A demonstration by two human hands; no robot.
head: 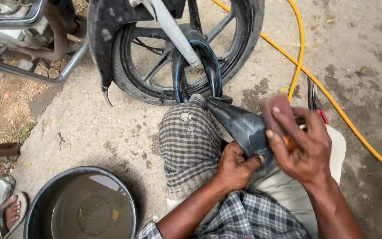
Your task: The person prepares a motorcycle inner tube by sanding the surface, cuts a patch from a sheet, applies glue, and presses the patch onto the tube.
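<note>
While a spoked black motorcycle wheel (pixel 186 48) is seen at the far side on rough concrete ground (pixel 89 128), a round dark basin of water (pixel 81 204) is set near left. A smooth black rubber inner tube (pixel 239 126) is draped from the wheel over a checked-cloth knee (pixel 189 141). It is pinned by the clenched left hand (pixel 235 168). A flat reddish block (pixel 278 110) is gripped in the right hand (pixel 303 148), fingers curled, just above the tube. Open ground lies right, crossed by an orange hose (pixel 328 95).
</note>
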